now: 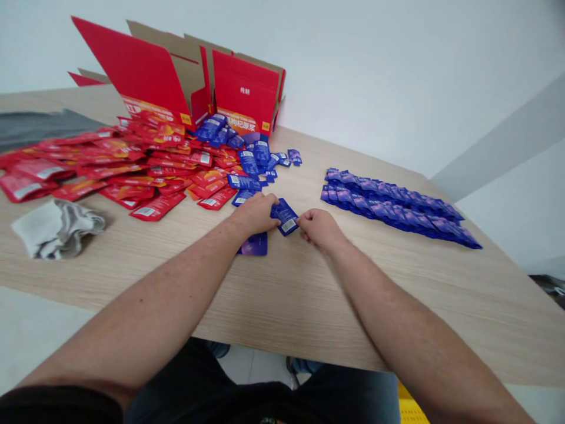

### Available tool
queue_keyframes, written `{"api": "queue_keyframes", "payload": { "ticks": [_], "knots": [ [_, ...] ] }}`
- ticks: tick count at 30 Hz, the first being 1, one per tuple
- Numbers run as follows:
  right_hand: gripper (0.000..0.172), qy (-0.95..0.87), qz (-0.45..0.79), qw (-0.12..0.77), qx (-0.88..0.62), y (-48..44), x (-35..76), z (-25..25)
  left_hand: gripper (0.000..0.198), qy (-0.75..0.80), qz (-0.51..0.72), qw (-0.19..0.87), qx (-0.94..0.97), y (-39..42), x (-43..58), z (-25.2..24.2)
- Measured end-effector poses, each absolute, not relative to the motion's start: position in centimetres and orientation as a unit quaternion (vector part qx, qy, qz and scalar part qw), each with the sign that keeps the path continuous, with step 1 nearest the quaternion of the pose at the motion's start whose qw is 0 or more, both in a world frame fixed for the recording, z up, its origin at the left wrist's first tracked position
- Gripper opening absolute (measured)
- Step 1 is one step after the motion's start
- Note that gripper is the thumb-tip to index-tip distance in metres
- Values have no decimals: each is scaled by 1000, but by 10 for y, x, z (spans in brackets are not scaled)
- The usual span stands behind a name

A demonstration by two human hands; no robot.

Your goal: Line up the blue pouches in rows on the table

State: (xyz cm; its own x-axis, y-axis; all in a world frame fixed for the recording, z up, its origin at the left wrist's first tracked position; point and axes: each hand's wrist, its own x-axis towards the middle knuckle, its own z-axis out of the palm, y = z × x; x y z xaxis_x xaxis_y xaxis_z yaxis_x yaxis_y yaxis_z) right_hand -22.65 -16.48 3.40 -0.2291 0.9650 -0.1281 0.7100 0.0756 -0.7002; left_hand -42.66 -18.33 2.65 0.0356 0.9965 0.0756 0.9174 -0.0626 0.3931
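Between my two hands is a blue sachet [286,217] with its barcode side facing up. My left hand [257,213] is closed on its left edge, and my right hand [321,228] pinches its right corner. Another blue-purple sachet [255,245] lies on the table under my left hand, partly hidden by it. Just beyond my left hand, loose blue sachets [261,154] lie in a heap. To the right of my right hand, two long overlapping rows of blue sachets [388,206] are laid out on the table.
A large pile of red sachets [154,156] covers the left side of the wooden table [309,306]. Open red cardboard boxes [245,88] stand behind it. A crumpled white-grey cloth [59,228] lies at the left, with grey fabric [44,126] farther back. The white wall [375,76] borders the table's far edge.
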Motion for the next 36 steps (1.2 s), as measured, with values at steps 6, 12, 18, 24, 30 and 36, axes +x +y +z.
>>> {"api": "queue_keyframes", "payload": {
  "ticks": [6, 12, 18, 24, 30, 36],
  "knots": [
    [15, -844, -34, 202, -496, -201, -228, 49, 39, 693, 334, 313, 557, -187, -409, 46],
    [24, -892, -169, 140, -396, -219, -227, 44, 28, 647, 384, 519, 405, -193, -401, 47],
    [24, -880, -194, 189, -389, -220, -221, 42, 26, 606, 399, 580, 371, -193, -400, 43],
    [17, -887, -72, 289, -353, -228, -213, 43, 20, 573, 459, 560, 385, -194, -396, 44],
    [33, -758, 144, 379, -511, -205, -188, 43, 20, 497, 543, 524, 430, -198, -391, 48],
    [25, -655, 402, 323, -552, -201, -178, 34, 22, 440, 554, 542, 453, -204, -384, 45]
  ]
}}
